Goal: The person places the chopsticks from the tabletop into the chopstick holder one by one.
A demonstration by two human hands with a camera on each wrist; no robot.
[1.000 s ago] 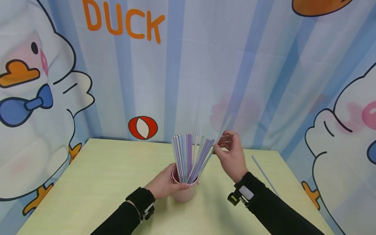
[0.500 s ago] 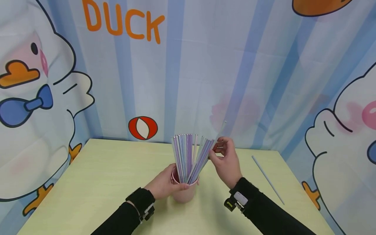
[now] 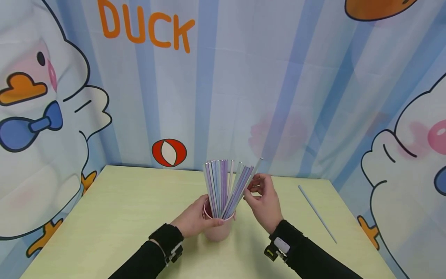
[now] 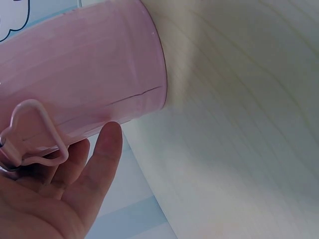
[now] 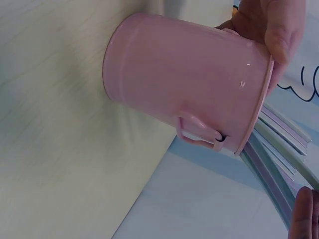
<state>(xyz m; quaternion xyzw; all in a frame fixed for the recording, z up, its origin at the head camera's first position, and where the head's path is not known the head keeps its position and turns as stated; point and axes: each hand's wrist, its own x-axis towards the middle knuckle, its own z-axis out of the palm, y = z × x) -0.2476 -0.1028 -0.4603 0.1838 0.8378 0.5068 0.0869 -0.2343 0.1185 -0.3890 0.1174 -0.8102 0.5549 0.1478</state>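
A pink metal bucket (image 3: 217, 231) with small wire loops on its sides stands on the table, full of purple, blue and clear drinking straws (image 3: 223, 186). My left hand (image 3: 195, 219) grips the bucket at its rim, thumb along the near edge and fingers around the far side. In the left wrist view the fingers (image 4: 99, 164) lie along the bucket wall beside a wire loop (image 4: 37, 132). My right hand (image 3: 265, 203) pinches a pale straw (image 3: 257, 166) that leans at the right of the bunch. Its lower end is hidden among the other straws.
A single light-blue straw (image 3: 317, 213) lies on the pale wooden table (image 3: 115, 217) to the right of my right hand. Behind the table hangs a striped cloth (image 3: 237, 97) printed with ducks.
My right hand has moved down and left, lowering the pale straw into the bucket beside the others. My left hand and the bucket have stayed put.
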